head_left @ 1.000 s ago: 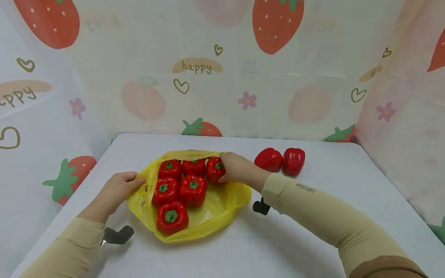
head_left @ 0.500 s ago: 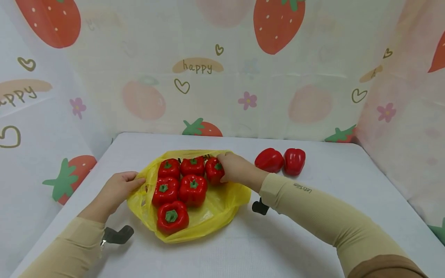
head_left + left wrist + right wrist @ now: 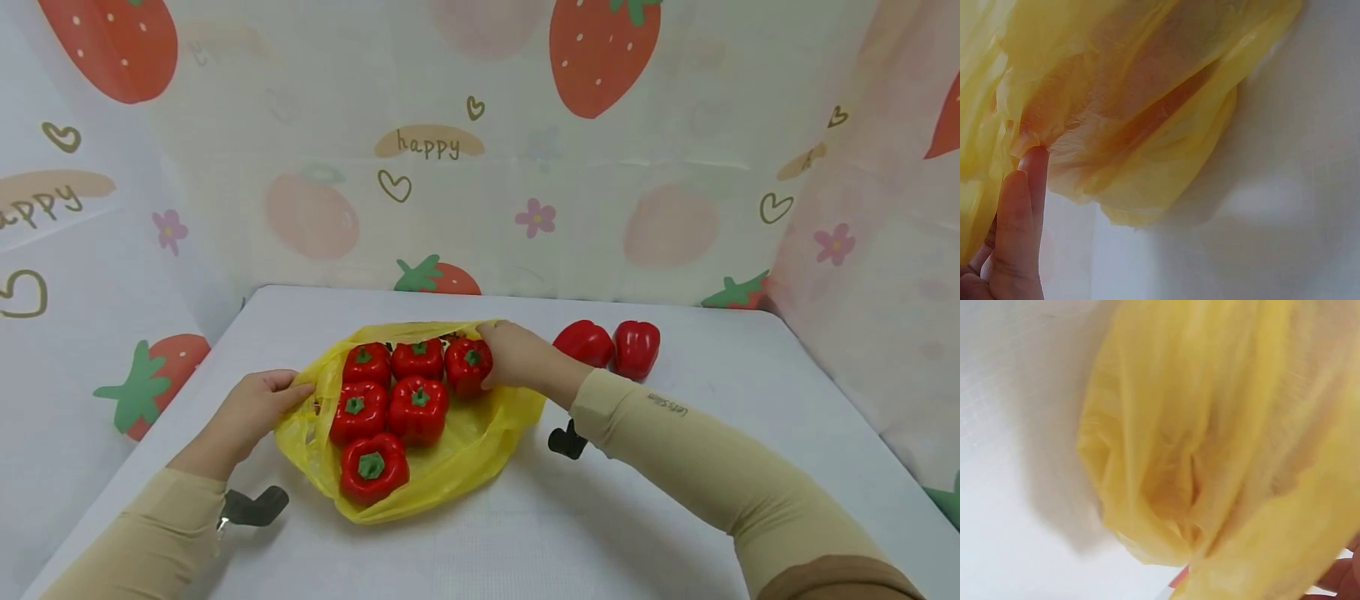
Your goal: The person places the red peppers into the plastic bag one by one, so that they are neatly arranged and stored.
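A yellow plastic bag (image 3: 468, 450) lies with its mouth wide on the white table. Several red bell peppers (image 3: 373, 471) with green stems sit inside, mostly toward its left and far side. My left hand (image 3: 255, 408) pinches the bag's left rim between thumb and fingers. Across from it, my right hand (image 3: 517, 358) grips the far right rim, right beside the pepper (image 3: 468, 367) at that corner. In the left wrist view, fingers (image 3: 1016, 219) press against the thin film. Folds of the bag (image 3: 1147, 456) hide most of my right hand in the right wrist view.
Two more red bell peppers, one lying (image 3: 583, 343) and one next to it (image 3: 636, 350), rest on the table (image 3: 615, 517) behind my right forearm. A strawberry-patterned cloth (image 3: 465, 208) surrounds the table. Black wrist mounts (image 3: 257, 507) hang under both forearms.
My right hand shifts slightly left, then back right, drawing the bag's right side outward. The pepper beside it now shows more fully. My left hand stays in place.
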Demonstrator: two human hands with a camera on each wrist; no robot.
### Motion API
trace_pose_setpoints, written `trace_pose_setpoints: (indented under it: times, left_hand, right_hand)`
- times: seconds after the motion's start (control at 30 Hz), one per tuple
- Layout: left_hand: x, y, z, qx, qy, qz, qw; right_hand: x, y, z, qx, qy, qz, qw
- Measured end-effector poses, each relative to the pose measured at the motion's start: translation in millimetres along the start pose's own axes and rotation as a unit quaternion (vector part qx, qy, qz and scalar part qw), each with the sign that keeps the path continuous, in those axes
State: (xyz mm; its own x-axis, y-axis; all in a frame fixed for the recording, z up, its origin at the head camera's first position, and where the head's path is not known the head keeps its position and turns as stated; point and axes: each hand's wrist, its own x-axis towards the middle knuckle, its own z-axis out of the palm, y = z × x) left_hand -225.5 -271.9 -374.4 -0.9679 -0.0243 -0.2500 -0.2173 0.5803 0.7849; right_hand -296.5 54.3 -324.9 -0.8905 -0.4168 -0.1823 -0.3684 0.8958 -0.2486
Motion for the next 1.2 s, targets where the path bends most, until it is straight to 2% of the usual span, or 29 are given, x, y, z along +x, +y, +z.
trace_pose_setpoints:
  times: [0.27,0.53,0.93,1.2]
  left_hand:
    - [0.1,0.3,0.0,0.001,-0.001,0.002,1.0]
    - [0.8,-0.1,0.9,0.002,0.004,0.002,1.0]
    - [1.3,1.8,0.8,0.012,0.007,0.001,0.9999]
    - [1.3,2.1,2.1,0.014,0.005,-0.002,0.9999]
  right_hand:
    - [-6.6,9.2,-13.4,0.059,0.007,-0.023,0.998]
    - [-18.1,21.2,-26.5,0.16,-0.001,-0.022,0.987]
    - [-29.4,42.9,-45.8,0.159,0.016,-0.021,0.987]
    - [-39.5,72.5,-56.2,0.163,0.027,-0.015,0.986]
